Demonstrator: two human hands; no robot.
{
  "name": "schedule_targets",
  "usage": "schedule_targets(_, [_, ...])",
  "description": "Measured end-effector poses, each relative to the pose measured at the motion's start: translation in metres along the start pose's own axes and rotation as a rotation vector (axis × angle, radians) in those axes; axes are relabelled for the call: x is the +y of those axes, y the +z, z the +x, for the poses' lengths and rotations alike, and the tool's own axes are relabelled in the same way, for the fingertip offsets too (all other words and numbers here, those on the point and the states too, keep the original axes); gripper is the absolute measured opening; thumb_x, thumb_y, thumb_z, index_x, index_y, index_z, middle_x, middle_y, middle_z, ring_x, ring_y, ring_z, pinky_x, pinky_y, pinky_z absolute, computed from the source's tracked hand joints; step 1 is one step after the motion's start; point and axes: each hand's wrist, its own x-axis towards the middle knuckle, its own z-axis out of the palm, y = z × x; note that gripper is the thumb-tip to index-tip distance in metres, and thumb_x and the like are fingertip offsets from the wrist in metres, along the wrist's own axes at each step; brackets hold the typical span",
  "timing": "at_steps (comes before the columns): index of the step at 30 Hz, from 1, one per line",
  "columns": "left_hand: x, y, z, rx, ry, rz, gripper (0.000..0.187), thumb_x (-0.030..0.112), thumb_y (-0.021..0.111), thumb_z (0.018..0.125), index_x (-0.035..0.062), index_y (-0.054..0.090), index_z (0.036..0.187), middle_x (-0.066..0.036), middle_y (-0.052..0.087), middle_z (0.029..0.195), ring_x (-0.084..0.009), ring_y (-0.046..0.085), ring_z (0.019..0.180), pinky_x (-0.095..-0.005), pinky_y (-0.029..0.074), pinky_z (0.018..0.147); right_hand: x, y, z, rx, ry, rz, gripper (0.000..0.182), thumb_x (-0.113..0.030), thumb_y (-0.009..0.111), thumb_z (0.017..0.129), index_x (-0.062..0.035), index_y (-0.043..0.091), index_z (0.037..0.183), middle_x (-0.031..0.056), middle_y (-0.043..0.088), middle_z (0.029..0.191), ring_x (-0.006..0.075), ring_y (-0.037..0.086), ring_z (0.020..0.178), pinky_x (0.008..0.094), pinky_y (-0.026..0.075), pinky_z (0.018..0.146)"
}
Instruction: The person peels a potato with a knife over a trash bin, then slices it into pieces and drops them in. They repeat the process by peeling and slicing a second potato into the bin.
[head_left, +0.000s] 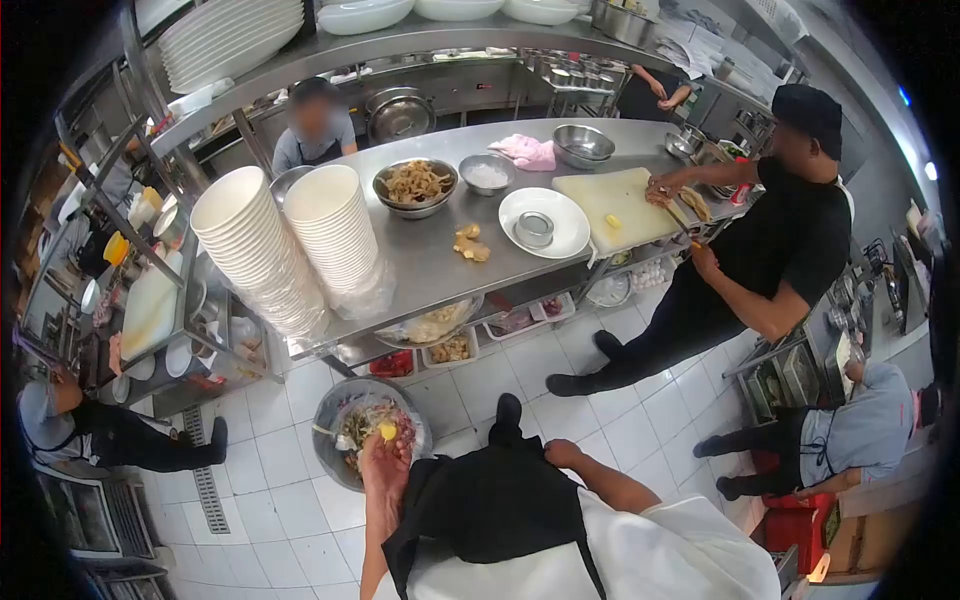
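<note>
- Small, round yellow piece: seemingly in the left hand, over the right half of a round grey bin standing below the front edge of the steel counter.
- Left hand: its fingers look drawn together, pinching the yellow piece, though their exact contact is hidden. Should that pinch slacken or the surface prove slippery, the piece could drop among the mixed food scraps and be hard to pick out.
- Knobbly tan root pieces: near the counter's front edge; a sleeve or elbow catching them could send them to the floor.
- Right hand: beside the black cloth apron; whether its fingers grip the cloth cannot be told.
- White rectangular cutting board: at the counter's right end, where a co-worker's hand holds a knife; stepping too near or jostling that arm could cause a cut.
</note>
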Motion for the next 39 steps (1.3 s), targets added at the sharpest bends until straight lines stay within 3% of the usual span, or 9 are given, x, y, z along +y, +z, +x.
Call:
schedule_targets(14, [-0.004,-0.001,-0.001,0.095,-0.018,-0.04,0.024,0.029,0.064,0.092,0.0076,0.064,0.103,-0.004,0.067,0.089,-0.0155,0.061,0.075,-0.0258,0.052,0.065,-0.003,-0.003,-0.007,-0.032,0.024,0.001,0.033,-0.027,0.053,0.079,-0.0048,0.072,0.093,0.0218,0.07,0.104,0.0392,0.067,0.1,0.0498,0.053,0.087])
schedule_targets(17, [-0.002,-0.009,0.004,0.04,-0.035,-0.053,0.022,0.028,0.064,0.092,0.0083,0.064,0.103,-0.004,0.067,0.089,-0.0158,0.062,0.075,-0.026,0.052,0.065,0.001,0.001,-0.001,-0.027,-0.051,-0.023,0.033,-0.027,0.053,0.079,-0.005,0.073,0.093,0.022,0.07,0.103,0.0393,0.067,0.1,0.0492,0.053,0.087])
schedule_targets(20, [0.0,-0.002,0.001,0.06,-0.022,-0.042,0.022,0.028,0.064,0.093,0.0079,0.063,0.102,-0.004,0.067,0.089,-0.0157,0.062,0.076,-0.0256,0.052,0.065,-0.003,-0.002,-0.001,-0.055,0.001,-0.034,0.034,-0.032,0.052,0.085,-0.0063,0.071,0.097,0.0209,0.07,0.103,0.0403,0.065,0.099,0.0508,0.051,0.087])
schedule_targets(29, [0.003,-0.003,0.005,0.032,-0.013,-0.056,0.025,0.03,0.063,0.093,0.0077,0.062,0.105,-0.004,0.066,0.09,-0.0144,0.06,0.075,-0.0248,0.052,0.065,0.0,-0.003,0.01,-0.06,-0.019,-0.073,0.036,-0.034,0.055,0.085,-0.0054,0.072,0.098,0.0219,0.07,0.102,0.0405,0.065,0.1,0.0508,0.05,0.087])
schedule_targets(32, [0.003,-0.005,0.006,0.048,-0.012,-0.053,0.025,0.03,0.063,0.093,0.0078,0.062,0.106,-0.003,0.066,0.092,-0.0146,0.06,0.077,-0.0248,0.052,0.066,-0.011,-0.012,0.001,-0.029,0.017,-0.01,0.031,-0.025,0.054,0.081,-0.0051,0.073,0.095,0.022,0.07,0.104,0.0393,0.067,0.099,0.0496,0.053,0.087])
schedule_targets(39, [0.004,-0.008,0.007,0.025,0.001,-0.041,0.027,0.03,0.064,0.093,0.0078,0.062,0.108,-0.003,0.066,0.094,-0.0147,0.06,0.079,-0.0248,0.051,0.069,-0.015,-0.019,0.0,-0.074,0.023,-0.022,0.032,-0.025,0.054,0.079,-0.0048,0.073,0.095,0.0212,0.07,0.106,0.0392,0.067,0.101,0.0499,0.052,0.087])
